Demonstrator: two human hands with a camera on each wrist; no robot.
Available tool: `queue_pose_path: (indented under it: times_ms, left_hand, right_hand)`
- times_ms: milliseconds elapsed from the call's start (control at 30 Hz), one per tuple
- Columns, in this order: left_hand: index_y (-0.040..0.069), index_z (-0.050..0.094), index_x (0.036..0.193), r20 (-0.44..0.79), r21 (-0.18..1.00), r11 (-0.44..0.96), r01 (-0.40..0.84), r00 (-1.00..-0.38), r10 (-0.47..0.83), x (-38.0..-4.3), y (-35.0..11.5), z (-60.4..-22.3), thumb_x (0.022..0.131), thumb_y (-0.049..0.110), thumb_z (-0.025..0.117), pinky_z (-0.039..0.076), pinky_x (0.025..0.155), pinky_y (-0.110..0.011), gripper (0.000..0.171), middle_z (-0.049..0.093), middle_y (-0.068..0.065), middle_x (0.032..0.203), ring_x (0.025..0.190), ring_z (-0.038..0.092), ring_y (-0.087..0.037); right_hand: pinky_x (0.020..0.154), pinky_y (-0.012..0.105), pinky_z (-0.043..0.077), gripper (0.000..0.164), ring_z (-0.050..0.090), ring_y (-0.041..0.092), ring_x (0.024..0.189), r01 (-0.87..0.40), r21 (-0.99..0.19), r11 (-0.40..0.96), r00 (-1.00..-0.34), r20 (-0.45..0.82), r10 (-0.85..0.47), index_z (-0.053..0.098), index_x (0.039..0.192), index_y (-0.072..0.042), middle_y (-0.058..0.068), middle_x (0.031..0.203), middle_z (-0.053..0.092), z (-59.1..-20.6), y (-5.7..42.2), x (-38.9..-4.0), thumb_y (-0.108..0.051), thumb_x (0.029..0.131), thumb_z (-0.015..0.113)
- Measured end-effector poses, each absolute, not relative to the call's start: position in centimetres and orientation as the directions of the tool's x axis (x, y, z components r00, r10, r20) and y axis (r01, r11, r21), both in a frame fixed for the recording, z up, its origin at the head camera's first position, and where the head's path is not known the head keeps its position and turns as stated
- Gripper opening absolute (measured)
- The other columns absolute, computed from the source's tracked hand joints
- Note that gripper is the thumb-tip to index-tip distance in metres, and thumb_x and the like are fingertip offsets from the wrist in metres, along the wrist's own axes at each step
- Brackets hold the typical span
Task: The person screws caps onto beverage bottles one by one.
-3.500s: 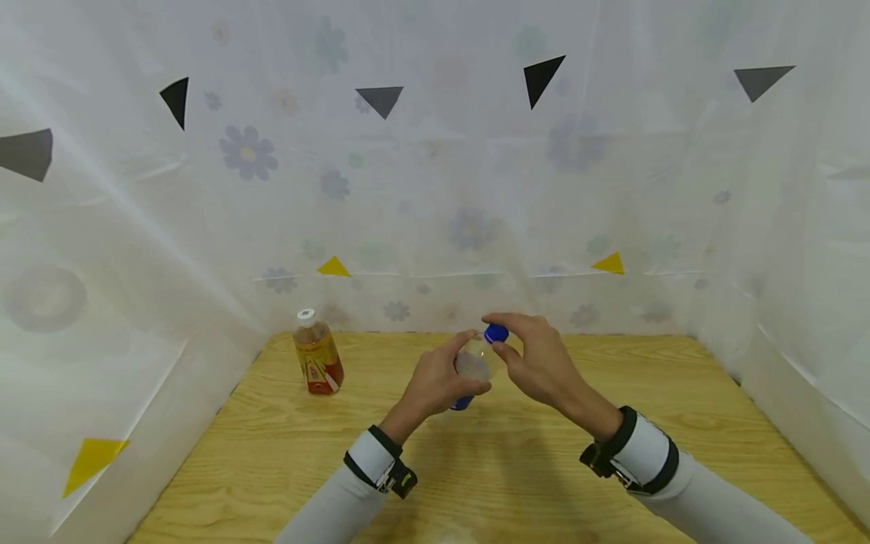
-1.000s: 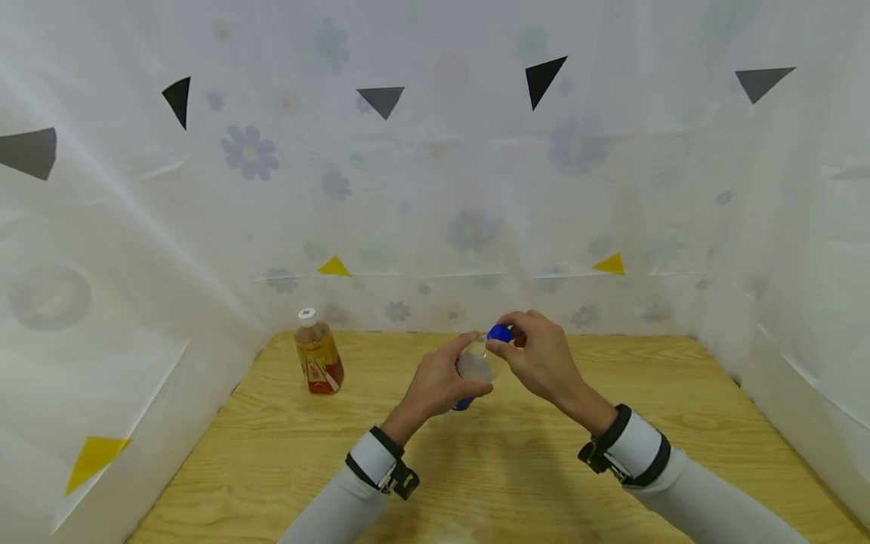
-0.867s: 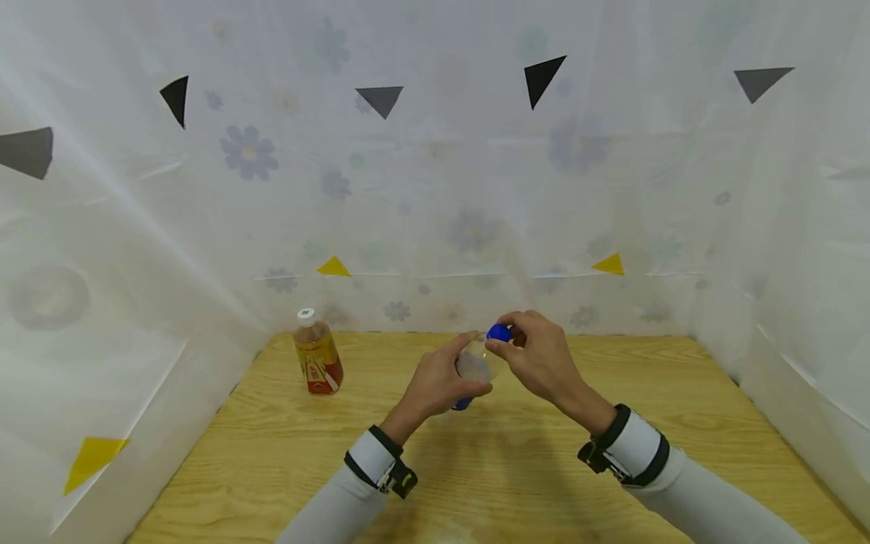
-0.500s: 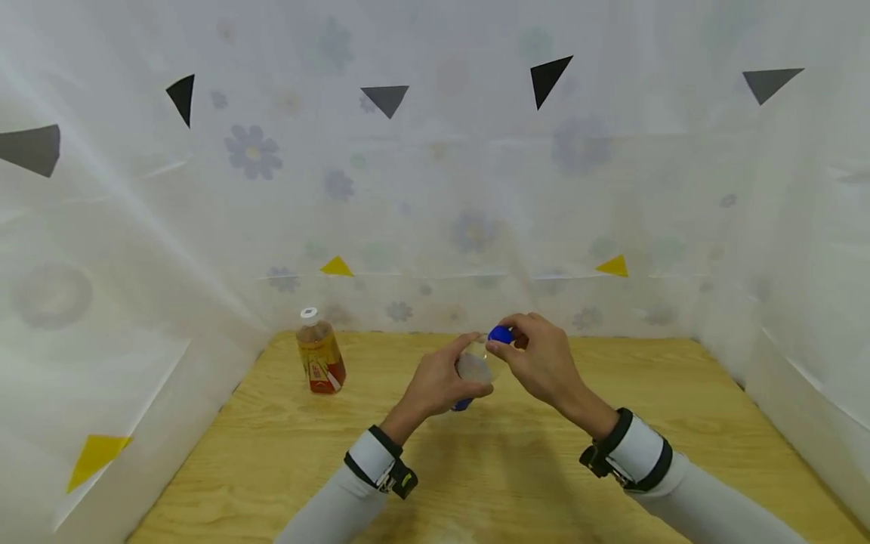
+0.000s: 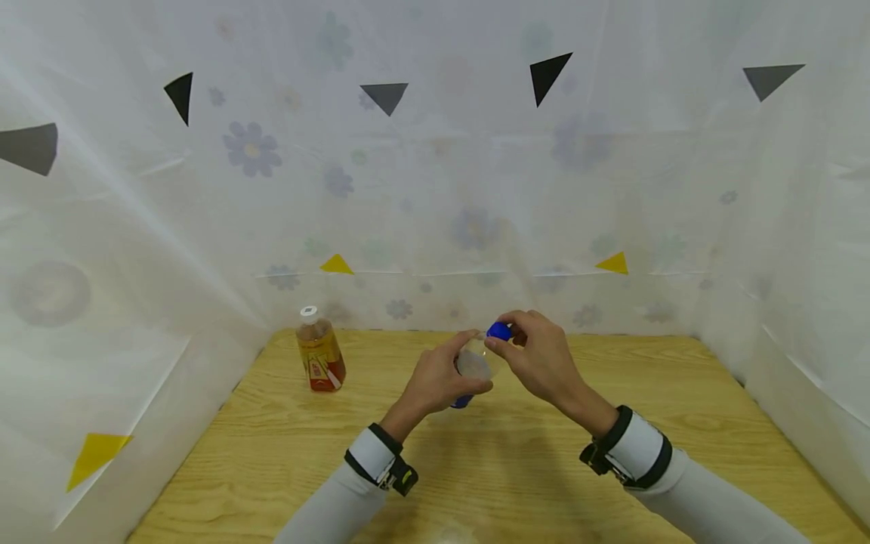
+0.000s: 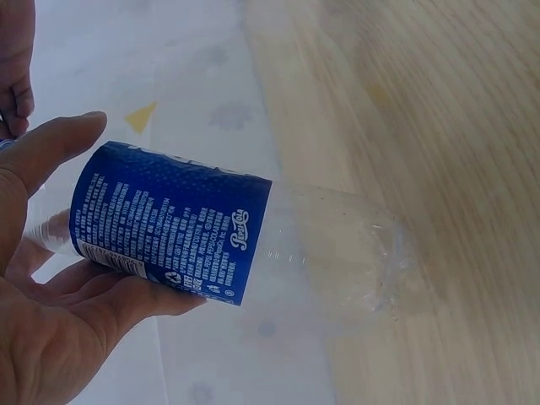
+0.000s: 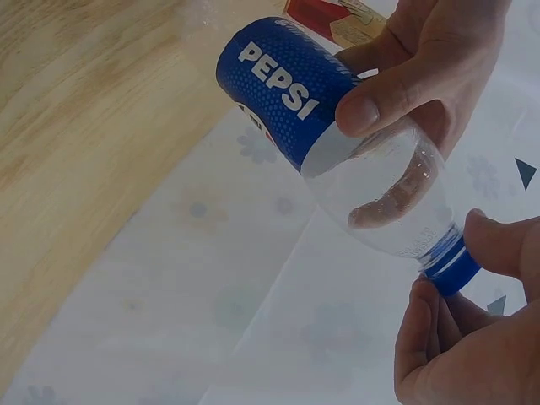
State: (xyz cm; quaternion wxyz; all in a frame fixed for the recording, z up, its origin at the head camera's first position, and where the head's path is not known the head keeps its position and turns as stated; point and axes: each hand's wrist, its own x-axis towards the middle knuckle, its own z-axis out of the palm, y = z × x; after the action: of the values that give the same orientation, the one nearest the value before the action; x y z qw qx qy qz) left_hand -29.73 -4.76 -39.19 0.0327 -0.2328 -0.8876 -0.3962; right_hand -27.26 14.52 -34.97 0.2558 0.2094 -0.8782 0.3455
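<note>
My left hand (image 5: 435, 381) grips a clear plastic Pepsi bottle (image 7: 380, 186) with a blue label (image 6: 173, 224), thumb and fingers round its upper body. The bottle is tilted above the table, its neck toward my right hand (image 5: 544, 361). Thumb and fingertips of that hand pinch the blue cap (image 7: 454, 270), which sits on the bottle's neck in the right wrist view. No drink shows inside the bottle; its bare lower part (image 6: 337, 261) is see-through. In the head view, my left hand hides much of the label.
On the wooden table (image 5: 272, 468), a bottle of reddish-brown drink (image 5: 321, 355) with a white cap stands upright at the back left. White sheeting (image 5: 435, 189) with flower prints and stuck-on triangles closes off the back and both sides.
Since the earliest frame, my right fingers have gone from stretched over the cap to curled more closely about it. The left hand and the bottle stay nearly in place.
</note>
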Motion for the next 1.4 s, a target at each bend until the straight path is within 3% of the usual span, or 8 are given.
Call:
queue_pose_path:
  times_ms: [233,367,467,533,633,733,1400]
  left_hand:
    - [0.025,0.048,0.151,0.242,0.678,0.592,0.436,-0.893,0.380,-29.9,-4.8,-39.2,0.083,0.039,0.083,0.055,0.071,-0.038,0.078,0.072,-0.013,0.112,0.092,0.070,-0.024]
    - [0.025,0.048,0.151,0.246,0.682,0.586,0.439,-0.891,0.381,-30.0,-4.8,-39.1,0.083,0.038,0.083,0.055,0.071,-0.038,0.077,0.073,-0.013,0.111,0.092,0.071,-0.024]
    - [0.024,0.048,0.151,0.242,0.693,0.577,0.433,-0.893,0.379,-30.0,-4.8,-39.2,0.083,0.038,0.083,0.056,0.069,-0.037,0.078,0.072,-0.014,0.112,0.093,0.071,-0.025]
    - [0.023,0.048,0.151,0.235,0.704,0.571,0.423,-0.897,0.375,-29.9,-4.8,-39.2,0.083,0.037,0.083,0.057,0.068,-0.038,0.079,0.072,-0.016,0.114,0.094,0.071,-0.027]
    - [0.022,0.047,0.152,0.228,0.713,0.566,0.414,-0.900,0.371,-29.9,-4.8,-39.2,0.083,0.036,0.083,0.057,0.069,-0.039,0.079,0.071,-0.017,0.116,0.096,0.071,-0.029]
    - [0.023,0.046,0.152,0.226,0.716,0.565,0.411,-0.901,0.370,-29.9,-4.9,-39.2,0.083,0.037,0.083,0.057,0.070,-0.039,0.079,0.071,-0.017,0.117,0.096,0.070,-0.028]
    - [0.023,0.047,0.152,0.229,0.710,0.568,0.416,-0.899,0.372,-29.7,-5.0,-39.3,0.084,0.035,0.083,0.057,0.069,-0.037,0.078,0.070,-0.016,0.117,0.095,0.070,-0.028]
  right_hand:
    - [0.076,0.043,0.051,0.039,0.062,0.026,0.088,-0.529,-0.493,0.690,-0.794,0.575,-0.198,0.067,0.121,-0.001,0.012,0.097,0.066,-34.9,14.3,-27.1,-0.025,0.092,0.076]
    - [0.094,0.059,0.044,0.062,0.058,0.041,0.113,-0.506,-0.458,0.731,-0.807,0.550,-0.214,0.055,0.142,-0.006,0.021,0.121,0.065,-34.5,14.4,-26.9,-0.035,0.092,0.076]
    - [0.103,0.066,0.037,0.065,0.051,0.046,0.126,-0.523,-0.432,0.734,-0.799,0.548,-0.247,0.049,0.149,-0.011,0.022,0.139,0.060,-34.0,14.5,-26.7,-0.032,0.093,0.074]
    - [0.101,0.064,0.041,0.057,0.053,0.045,0.125,-0.547,-0.424,0.722,-0.790,0.548,-0.277,0.051,0.148,-0.011,0.019,0.143,0.058,-33.7,14.5,-26.7,-0.021,0.095,0.071]
    - [0.090,0.055,0.051,0.046,0.061,0.040,0.115,-0.576,-0.428,0.696,-0.781,0.539,-0.315,0.058,0.142,-0.008,0.018,0.136,0.064,-33.5,14.5,-26.8,-0.002,0.096,0.064]
    - [0.085,0.050,0.055,0.042,0.064,0.036,0.109,-0.584,-0.429,0.689,-0.782,0.524,-0.336,0.063,0.135,-0.004,0.017,0.128,0.068,-33.6,14.4,-26.8,0.007,0.095,0.058]
    - [0.087,0.049,0.057,0.032,0.063,0.037,0.114,-0.584,-0.443,0.680,-0.775,0.552,-0.307,0.067,0.128,-0.001,0.019,0.125,0.068,-34.0,14.1,-26.7,0.004,0.096,0.060]
